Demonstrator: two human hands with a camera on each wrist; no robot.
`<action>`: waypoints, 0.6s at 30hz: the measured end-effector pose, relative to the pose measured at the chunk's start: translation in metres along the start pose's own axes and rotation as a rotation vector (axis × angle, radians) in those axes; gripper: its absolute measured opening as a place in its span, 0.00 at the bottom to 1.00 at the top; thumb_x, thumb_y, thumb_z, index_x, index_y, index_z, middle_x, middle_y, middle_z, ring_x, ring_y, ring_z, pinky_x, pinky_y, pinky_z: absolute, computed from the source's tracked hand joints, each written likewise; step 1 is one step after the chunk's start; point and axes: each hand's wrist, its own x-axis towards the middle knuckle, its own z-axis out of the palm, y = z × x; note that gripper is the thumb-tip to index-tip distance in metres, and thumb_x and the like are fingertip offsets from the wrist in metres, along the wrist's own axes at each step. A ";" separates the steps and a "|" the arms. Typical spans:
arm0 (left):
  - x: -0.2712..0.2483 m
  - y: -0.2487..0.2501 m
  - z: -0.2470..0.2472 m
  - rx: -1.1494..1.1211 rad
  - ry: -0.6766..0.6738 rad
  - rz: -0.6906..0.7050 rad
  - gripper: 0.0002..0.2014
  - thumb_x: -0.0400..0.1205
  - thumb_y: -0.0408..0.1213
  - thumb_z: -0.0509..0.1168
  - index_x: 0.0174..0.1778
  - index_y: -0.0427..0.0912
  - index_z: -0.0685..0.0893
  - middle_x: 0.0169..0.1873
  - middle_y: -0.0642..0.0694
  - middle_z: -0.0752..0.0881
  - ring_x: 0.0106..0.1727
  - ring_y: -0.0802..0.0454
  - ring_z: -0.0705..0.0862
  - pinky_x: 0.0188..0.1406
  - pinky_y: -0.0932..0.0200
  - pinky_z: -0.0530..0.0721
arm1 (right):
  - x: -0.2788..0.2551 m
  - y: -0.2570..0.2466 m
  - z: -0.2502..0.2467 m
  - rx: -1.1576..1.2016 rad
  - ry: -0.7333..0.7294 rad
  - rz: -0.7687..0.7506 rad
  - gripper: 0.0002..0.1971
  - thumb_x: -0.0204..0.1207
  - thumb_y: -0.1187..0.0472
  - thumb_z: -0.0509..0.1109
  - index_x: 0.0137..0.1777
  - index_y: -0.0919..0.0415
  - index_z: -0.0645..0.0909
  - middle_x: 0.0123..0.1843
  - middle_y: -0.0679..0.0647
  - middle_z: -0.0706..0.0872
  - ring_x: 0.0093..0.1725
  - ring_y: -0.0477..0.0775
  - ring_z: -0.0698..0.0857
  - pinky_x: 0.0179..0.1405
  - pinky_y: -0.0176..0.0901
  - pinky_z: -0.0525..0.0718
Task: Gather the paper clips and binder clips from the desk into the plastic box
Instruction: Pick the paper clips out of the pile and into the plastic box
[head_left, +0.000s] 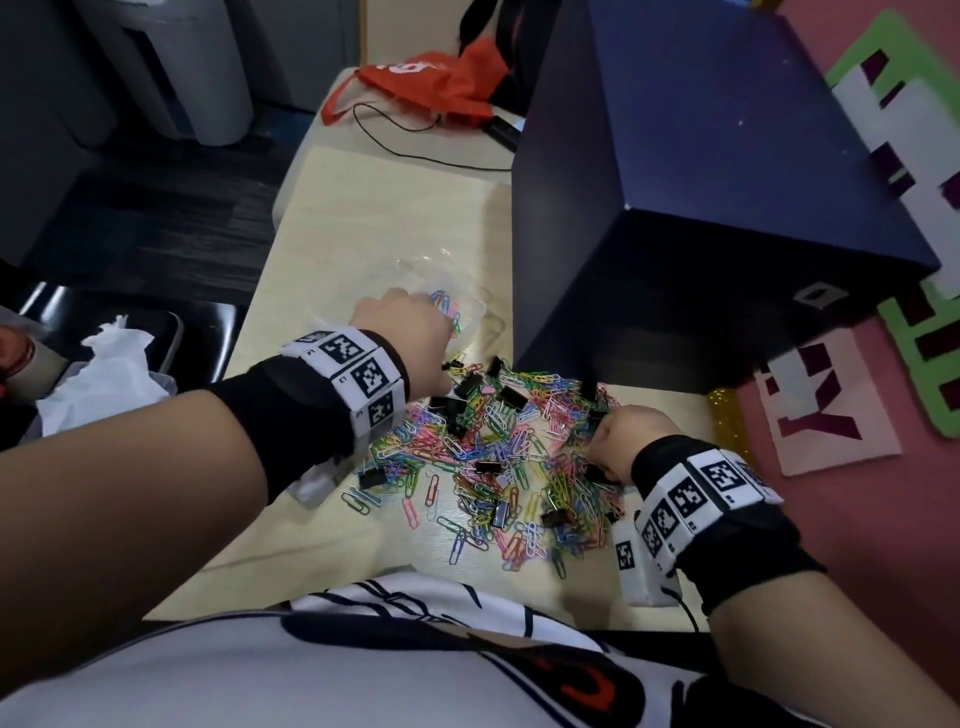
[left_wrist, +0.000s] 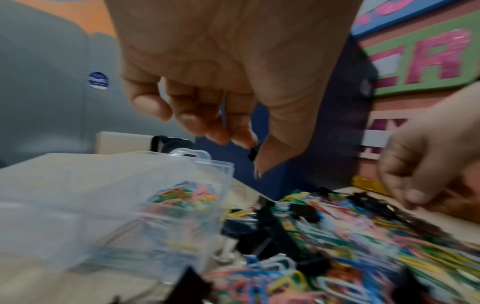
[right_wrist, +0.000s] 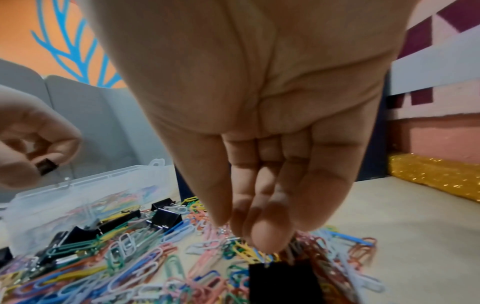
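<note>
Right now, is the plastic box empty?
No, the plastic box already holds coloured paper clips.

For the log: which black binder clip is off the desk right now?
The binder clip pinched in the left hand near the plastic box; the others lie on the desk.

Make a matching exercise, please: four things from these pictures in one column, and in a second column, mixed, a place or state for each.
Things
1. left hand
2. right hand
3. plastic box
4. dark blue box

Places or states
a. stands on the desk, beyond the pile of clips
b. pinches a small black binder clip near the plastic box
c. holds some coloured paper clips already
d. fingertips reach down into the pile of clips

Pairs: 1-b, 2-d, 3-c, 4-a
</note>
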 end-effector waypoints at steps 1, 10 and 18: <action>-0.002 0.006 0.002 0.013 -0.035 0.025 0.13 0.73 0.53 0.69 0.41 0.46 0.81 0.43 0.47 0.80 0.47 0.45 0.79 0.41 0.51 0.80 | -0.001 0.003 0.001 -0.013 0.006 0.006 0.14 0.79 0.53 0.65 0.56 0.62 0.85 0.52 0.56 0.88 0.45 0.57 0.83 0.43 0.41 0.80; -0.016 0.057 0.031 0.042 -0.136 0.325 0.09 0.75 0.40 0.68 0.51 0.47 0.81 0.48 0.47 0.82 0.50 0.45 0.82 0.43 0.49 0.84 | -0.012 0.020 0.043 0.121 0.089 -0.017 0.21 0.75 0.64 0.69 0.67 0.54 0.71 0.63 0.59 0.71 0.52 0.61 0.83 0.53 0.49 0.83; -0.020 0.083 0.054 0.164 -0.124 0.482 0.14 0.79 0.33 0.64 0.61 0.47 0.78 0.49 0.44 0.80 0.52 0.43 0.81 0.41 0.49 0.77 | -0.015 0.029 0.054 0.217 0.215 -0.086 0.16 0.75 0.54 0.70 0.61 0.55 0.74 0.58 0.56 0.75 0.44 0.58 0.82 0.50 0.48 0.84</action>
